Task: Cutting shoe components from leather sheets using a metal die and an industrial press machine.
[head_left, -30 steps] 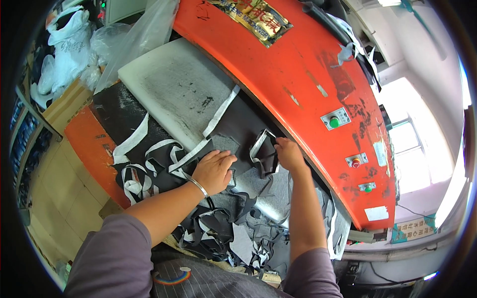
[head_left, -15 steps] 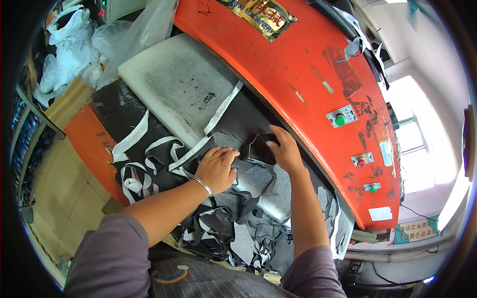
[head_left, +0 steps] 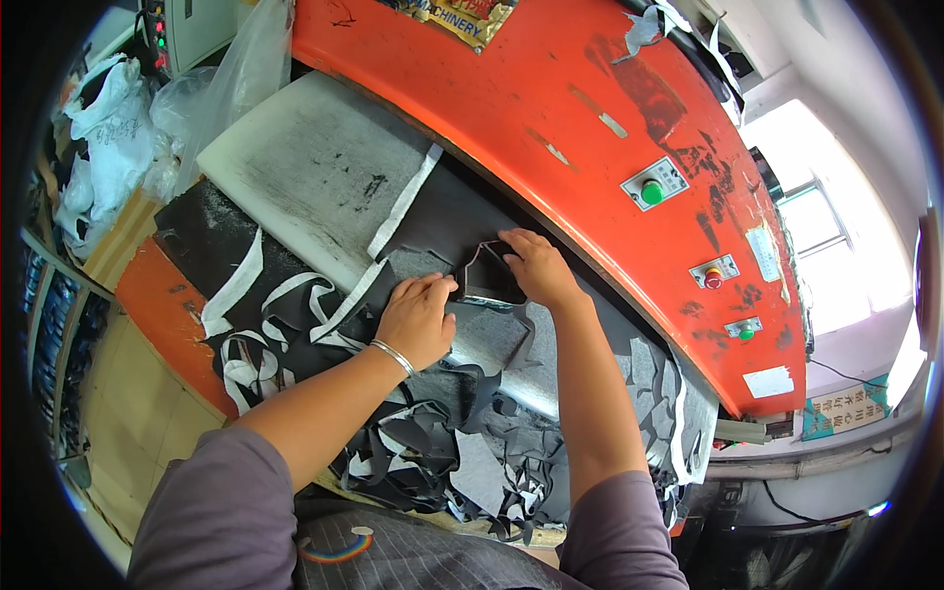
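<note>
A dark metal cutting die [head_left: 489, 300], an open-topped angular frame, stands on a sheet of black material [head_left: 438, 213] in front of the red machine. My right hand [head_left: 541, 269] is closed on its far right edge, fingertips and thumb pinching the wall. Against the die's left side, my left hand [head_left: 417, 317] lies palm down on the sheet with its fingers stretched out; its fingertips come close to the die or touch it. A silver bangle is on my left wrist. Under the sheet is a pale cutting board [head_left: 315, 157].
The red machine beam [head_left: 551, 108] with green and red buttons rises just beyond my hands. White-edged offcut strips [head_left: 236, 285] lie at the left. A heap of black and grey scraps [head_left: 482, 472] fills the near side. Plastic bags [head_left: 108, 147] hang at the far left.
The view has shifted, so the machine and board sit further left and higher. My right fingers have moved along the die's far edge. My left hand stays flat beside it.
</note>
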`<state>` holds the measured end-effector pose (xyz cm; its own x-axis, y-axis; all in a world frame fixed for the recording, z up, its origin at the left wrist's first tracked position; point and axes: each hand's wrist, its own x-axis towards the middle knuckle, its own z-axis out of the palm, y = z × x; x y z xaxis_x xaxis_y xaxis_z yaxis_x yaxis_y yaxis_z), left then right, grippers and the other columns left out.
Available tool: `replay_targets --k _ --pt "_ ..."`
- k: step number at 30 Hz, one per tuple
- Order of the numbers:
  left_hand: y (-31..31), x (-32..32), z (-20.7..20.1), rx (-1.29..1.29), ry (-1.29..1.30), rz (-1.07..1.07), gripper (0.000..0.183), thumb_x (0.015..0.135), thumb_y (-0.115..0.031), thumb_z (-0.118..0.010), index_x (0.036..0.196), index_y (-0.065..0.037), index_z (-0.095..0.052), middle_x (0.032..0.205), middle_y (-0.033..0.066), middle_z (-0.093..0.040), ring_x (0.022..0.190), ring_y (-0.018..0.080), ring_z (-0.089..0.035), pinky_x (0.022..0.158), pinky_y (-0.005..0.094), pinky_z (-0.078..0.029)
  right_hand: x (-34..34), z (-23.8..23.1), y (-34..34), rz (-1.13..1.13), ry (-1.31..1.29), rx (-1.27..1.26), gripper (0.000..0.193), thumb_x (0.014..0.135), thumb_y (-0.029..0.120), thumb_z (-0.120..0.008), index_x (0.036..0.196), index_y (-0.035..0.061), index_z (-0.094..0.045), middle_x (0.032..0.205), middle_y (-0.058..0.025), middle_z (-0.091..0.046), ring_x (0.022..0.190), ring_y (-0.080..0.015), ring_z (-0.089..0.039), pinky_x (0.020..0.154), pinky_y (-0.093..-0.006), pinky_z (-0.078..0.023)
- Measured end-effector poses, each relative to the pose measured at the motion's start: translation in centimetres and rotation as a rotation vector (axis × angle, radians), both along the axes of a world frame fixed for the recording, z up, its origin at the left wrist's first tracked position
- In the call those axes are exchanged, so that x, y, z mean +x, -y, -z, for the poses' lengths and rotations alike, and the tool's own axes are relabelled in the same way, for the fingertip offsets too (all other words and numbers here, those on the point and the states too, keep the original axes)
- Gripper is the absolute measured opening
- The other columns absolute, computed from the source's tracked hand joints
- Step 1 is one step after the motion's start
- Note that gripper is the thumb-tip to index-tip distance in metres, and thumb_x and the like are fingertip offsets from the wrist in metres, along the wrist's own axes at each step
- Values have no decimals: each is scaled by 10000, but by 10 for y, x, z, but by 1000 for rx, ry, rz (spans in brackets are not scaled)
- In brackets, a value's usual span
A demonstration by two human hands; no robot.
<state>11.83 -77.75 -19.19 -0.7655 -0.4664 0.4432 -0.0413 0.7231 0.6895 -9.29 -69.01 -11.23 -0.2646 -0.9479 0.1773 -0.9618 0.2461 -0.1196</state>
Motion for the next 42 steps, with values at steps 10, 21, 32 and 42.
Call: replay_targets --k 10,21,32,42 --pt "8 14 1 39 41 -54 579 771 -136 -632 1292 8 -428 1255 218 -536 1218 342 -471 1050 425 -339 37 42 -17 455 135 -294 151 891 176 -596 887 41 -665 838 -185 -627 831 -387 -610 728 -448 -487" --pt "12 -3 -4 -22 84 -19 560 776 -168 -637 1276 -7 -441 1271 177 -537 1264 314 -434 1042 450 -314 41 51 -59 712 536 -456 348 896 252 -637 1181 55 -601 1037 -183 -665 990 -298 -643 842 -400 -488" --pt "65 -41 3 135 31 97 568 791 -58 -572 1323 -7 -378 1175 175 -631 1152 343 -522 1031 446 -343 60 62 -68 672 269 -411 354 806 130 -696 1154 81 -656 934 -126 -689 904 -277 -627 858 -379 -441" --pt "66 -37 4 58 39 78 613 809 -52 -528 1385 6 -328 1184 171 -632 1151 373 -524 1103 448 -291 74 80 -54 783 76 -513 227 812 141 -696 1009 35 -663 866 -114 -693 811 -292 -641 801 -390 -456"
